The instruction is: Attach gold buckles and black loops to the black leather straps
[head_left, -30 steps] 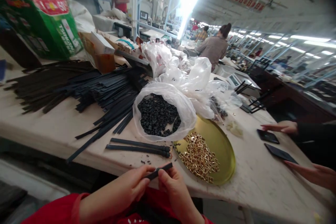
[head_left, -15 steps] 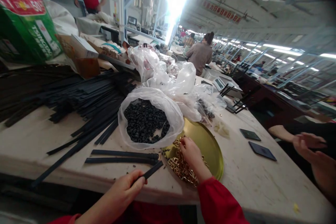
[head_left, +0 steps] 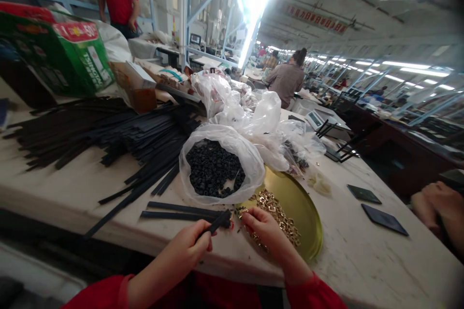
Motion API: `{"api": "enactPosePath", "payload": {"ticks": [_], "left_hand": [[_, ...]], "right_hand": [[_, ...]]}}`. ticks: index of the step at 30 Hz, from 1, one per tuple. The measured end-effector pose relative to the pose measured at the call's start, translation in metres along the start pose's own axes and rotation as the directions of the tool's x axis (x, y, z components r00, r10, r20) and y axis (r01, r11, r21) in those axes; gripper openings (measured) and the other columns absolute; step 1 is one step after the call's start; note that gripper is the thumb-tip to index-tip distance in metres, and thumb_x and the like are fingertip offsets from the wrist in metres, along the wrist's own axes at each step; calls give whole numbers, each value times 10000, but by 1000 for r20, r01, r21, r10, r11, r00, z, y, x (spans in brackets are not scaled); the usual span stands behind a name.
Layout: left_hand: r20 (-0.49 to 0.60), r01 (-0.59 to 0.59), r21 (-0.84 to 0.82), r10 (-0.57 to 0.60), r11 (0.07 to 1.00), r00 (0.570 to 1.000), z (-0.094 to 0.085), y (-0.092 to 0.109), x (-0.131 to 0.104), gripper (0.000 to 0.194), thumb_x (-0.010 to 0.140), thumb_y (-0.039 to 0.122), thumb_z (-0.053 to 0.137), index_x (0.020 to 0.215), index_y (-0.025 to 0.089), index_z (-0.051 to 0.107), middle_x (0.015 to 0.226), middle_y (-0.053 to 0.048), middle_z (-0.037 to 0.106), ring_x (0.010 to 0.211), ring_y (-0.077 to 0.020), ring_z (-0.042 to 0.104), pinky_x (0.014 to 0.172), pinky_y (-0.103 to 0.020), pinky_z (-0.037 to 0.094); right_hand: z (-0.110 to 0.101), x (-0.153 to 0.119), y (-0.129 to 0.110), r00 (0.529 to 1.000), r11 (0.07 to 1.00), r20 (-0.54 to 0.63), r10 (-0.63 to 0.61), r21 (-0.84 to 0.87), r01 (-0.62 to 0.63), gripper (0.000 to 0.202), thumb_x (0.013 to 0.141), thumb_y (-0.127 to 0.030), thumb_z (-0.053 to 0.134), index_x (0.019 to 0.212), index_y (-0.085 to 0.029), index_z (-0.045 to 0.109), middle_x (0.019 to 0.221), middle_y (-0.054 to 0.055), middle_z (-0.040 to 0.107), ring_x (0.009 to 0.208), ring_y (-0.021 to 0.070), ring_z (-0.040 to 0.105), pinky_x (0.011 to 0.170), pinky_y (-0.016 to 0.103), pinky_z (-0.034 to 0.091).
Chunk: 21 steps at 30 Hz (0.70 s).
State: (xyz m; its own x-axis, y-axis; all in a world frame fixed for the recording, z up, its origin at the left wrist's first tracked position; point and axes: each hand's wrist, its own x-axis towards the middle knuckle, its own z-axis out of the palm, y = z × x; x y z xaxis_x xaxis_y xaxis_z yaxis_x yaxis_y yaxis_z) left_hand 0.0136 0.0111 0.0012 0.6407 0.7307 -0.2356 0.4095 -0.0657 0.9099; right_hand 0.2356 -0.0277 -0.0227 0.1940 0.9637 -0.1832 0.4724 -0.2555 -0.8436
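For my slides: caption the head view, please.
Left hand holds a dark strap; right hand pinches a gold buckle at the tray's edge.

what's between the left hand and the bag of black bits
Two dark straps on the table, and the tip of the held strap, in the head view.

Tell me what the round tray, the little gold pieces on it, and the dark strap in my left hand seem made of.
Round tray: probably metal, gold-toned; its smooth surface has a soft sheen. Gold pieces: likely metal, perhaps plated, given their bright glints. Dark strap: maybe leather or imitation leather, looking mostly matte; grain isn't discernible.
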Motion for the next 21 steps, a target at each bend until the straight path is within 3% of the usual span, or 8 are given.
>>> {"api": "enactPosePath", "payload": {"ticks": [5,10,14,18,21], "left_hand": [[-48,-113,86,117,990,992,-6,10,3,168,818,301,433,797,165,530,749,4,581,700,-141,519,636,-222,378],[-63,-56,276,76,960,995,-10,3,0,147,787,281,484,730,160,546,736,-1,610,682,-149,531,619,-233,361],[-75,-17,151,29,988,997,-14,0,0,148,768,248,479,761,138,578,734,-12,630,687,-154,545,609,-228,377],[-127,-22,72,31,997,991,-13,-1,0,159,768,255,479,756,133,580,717,-3,623,687,-152,545,617,-227,385],[-157,-16,64,26,998,987,-11,-5,-3,162,757,271,492,744,135,578,697,13,606,682,-142,528,595,-213,372]], "right_hand": [[42,-28,-33,981,955,183,-57,298,0,151,727,-310,549,743,-167,592,603,-28,532,541,105,462,522,222,374],[56,-31,-47,970,977,215,-118,200,75,112,694,-154,492,681,-168,602,586,-35,541,564,105,452,533,217,343],[63,-30,-45,967,966,226,-115,252,56,134,628,-95,493,717,-174,554,602,-59,477,571,94,421,527,199,332],[75,-27,-43,982,945,153,-108,323,54,65,626,-152,536,649,-186,486,597,-58,446,574,98,396,537,210,329],[80,-26,-39,978,913,175,-110,408,30,191,642,-321,613,622,-189,476,568,-52,443,556,106,407,545,233,334]]}}
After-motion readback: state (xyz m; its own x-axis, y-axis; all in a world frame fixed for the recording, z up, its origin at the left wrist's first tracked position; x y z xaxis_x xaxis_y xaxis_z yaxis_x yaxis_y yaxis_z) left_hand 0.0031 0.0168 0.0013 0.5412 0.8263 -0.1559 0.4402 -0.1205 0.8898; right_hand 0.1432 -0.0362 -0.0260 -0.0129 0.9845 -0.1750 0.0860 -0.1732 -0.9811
